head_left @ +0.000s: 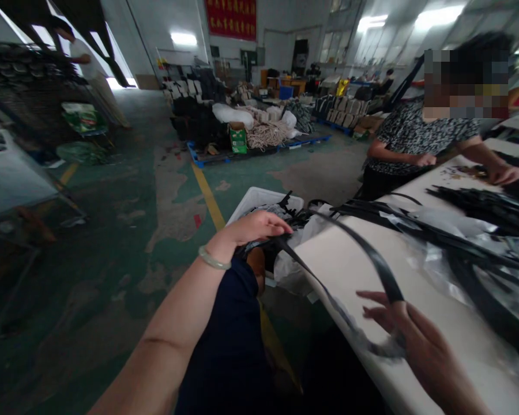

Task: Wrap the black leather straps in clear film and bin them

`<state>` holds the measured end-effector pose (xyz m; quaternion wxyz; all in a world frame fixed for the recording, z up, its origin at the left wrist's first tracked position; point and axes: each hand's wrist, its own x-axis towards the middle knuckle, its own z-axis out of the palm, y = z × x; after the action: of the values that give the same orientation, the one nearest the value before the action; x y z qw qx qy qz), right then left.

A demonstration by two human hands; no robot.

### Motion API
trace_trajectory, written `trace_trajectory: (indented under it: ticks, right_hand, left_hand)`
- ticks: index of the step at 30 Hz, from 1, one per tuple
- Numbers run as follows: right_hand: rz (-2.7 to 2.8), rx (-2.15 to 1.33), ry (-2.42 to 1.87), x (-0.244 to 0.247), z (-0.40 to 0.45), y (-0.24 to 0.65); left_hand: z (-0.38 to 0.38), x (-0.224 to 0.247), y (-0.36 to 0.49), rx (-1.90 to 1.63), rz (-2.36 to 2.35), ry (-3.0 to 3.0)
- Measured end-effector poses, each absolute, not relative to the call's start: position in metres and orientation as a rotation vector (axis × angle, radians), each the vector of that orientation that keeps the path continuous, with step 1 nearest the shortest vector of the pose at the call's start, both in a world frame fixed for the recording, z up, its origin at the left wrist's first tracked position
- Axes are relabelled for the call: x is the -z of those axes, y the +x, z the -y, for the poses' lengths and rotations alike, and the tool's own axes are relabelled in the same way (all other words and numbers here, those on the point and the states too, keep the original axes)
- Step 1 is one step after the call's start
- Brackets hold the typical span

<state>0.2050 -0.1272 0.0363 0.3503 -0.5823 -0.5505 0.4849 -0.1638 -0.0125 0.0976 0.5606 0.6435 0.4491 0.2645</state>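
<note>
My left hand (262,225), with a pale bangle (215,259) on its wrist, reaches over the white bin (253,200) beside the table. Its fingers are closed on a dark strip that runs back along the table edge toward my right hand. My right hand (419,337) is over the near part of the table, gripping a black strap (374,256) at the thumb while some fingers stretch out. The strap arcs up and away to the far left corner of the table. Blur hides whether both strips are one piece. Black strips lie in the bin.
Bundles of black straps (480,207) and clear plastic lie on the white table (341,253). A co-worker (428,132) handles small pieces across it. A blue pallet (303,143) bears heaped goods farther off. Another person (89,63) stands at the left by stacked material.
</note>
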Motion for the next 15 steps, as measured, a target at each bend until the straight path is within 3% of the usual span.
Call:
trace_trajectory:
  ticks: [4,10,15]
  right_hand:
    - [0.918,-1.53,-1.055,-0.028,0.08,0.157]
    - [1.18,-1.717,-1.016,-0.015,-0.034,0.042]
    - [1.428,-1.555,-1.125,-0.026,-0.14,-0.022]
  left_hand:
    - [0.068,-0.079,-0.271,-0.655,-1.646,1.453]
    - [0.175,0.024,-0.331,-0.904,-1.853,0.822]
    - [0.139,0.06,-0.318,-0.985,-1.915,0.835]
